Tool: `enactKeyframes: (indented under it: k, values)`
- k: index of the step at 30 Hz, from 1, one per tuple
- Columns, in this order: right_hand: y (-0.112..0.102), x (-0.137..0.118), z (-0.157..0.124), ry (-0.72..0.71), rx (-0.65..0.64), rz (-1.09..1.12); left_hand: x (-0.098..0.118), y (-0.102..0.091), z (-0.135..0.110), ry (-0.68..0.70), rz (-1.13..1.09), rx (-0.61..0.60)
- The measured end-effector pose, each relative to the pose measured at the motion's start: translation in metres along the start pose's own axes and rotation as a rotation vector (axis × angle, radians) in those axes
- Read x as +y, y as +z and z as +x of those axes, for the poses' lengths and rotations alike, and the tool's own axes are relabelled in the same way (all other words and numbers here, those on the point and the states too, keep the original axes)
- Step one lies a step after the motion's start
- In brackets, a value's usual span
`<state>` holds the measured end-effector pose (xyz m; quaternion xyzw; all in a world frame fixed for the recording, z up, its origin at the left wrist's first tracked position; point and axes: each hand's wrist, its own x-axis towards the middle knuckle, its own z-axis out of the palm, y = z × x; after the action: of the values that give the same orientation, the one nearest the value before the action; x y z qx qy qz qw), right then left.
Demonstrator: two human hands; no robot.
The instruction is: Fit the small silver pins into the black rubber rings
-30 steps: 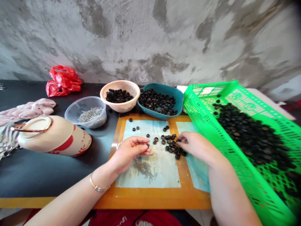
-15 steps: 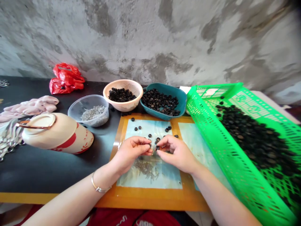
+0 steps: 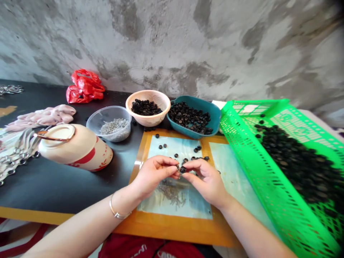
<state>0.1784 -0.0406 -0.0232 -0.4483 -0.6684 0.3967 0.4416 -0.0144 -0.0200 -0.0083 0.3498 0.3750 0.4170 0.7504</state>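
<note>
Above the light blue sheet, my left hand (image 3: 158, 173) is pinched shut on what looks like a small metal pin, mostly hidden by the fingertips. Facing it, my right hand (image 3: 205, 179) grips a small round black cap (image 3: 183, 169) between thumb and fingers. The fingertips of both hands nearly meet at the cap. Beneath them lies a loose heap of thin metal pins (image 3: 172, 193). Several more black caps (image 3: 176, 155) are scattered on the sheet just beyond my hands, some partly covered by the right one.
Behind the sheet stand a clear bowl of metal pins (image 3: 90, 122), a pink bowl (image 3: 149, 120) and a teal basin (image 3: 193, 133), both holding black caps. A green crate (image 3: 249, 182) of black pieces flanks the right. At left are a cream tumbler (image 3: 80, 148), gloves (image 3: 45, 118) and a red bag (image 3: 84, 87).
My two hands have come closer together, bringing the black cap up to the left fingertips. The whole view has shifted slightly, so the things on the table appear farther right.
</note>
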Motion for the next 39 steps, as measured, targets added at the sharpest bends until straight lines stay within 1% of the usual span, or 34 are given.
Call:
enactKeyframes:
  k: [4, 7, 14, 22, 28, 34, 36, 39]
  values:
    - [-0.0009, -0.0008, -0.0015, -0.074, 0.000, -0.082, 0.0010, 0.0008, -0.0015, 0.007, 0.012, -0.004]
    - [-0.0011, -0.0009, -0.0017, -0.119, -0.012, -0.089, 0.0016, 0.0012, -0.0022, 0.027, 0.027, -0.004]
    - [-0.0009, 0.0001, -0.0021, -0.170, -0.011, -0.123, 0.0001, -0.0004, -0.0022, 0.053, 0.029, -0.026]
    - [-0.0015, -0.0005, -0.0035, -0.185, -0.015, -0.140, 0.0004, 0.0001, -0.0031, 0.078, 0.026, -0.053]
    - [-0.0010, -0.0003, -0.0026, -0.205, -0.004, -0.174, -0.0004, 0.0002, -0.0024, 0.079, 0.023, -0.042]
    - [-0.0007, -0.0027, 0.0004, -0.255, -0.004, -0.162, 0.0015, 0.0019, -0.0022, 0.061, 0.026, -0.060]
    - [-0.0003, -0.0045, 0.0007, -0.246, -0.009, -0.150, 0.0019, 0.0020, -0.0025, 0.046, 0.031, -0.069]
    - [0.0004, -0.0059, -0.0002, -0.175, -0.021, -0.107, 0.0017, 0.0010, -0.0026, 0.025, 0.040, -0.080]
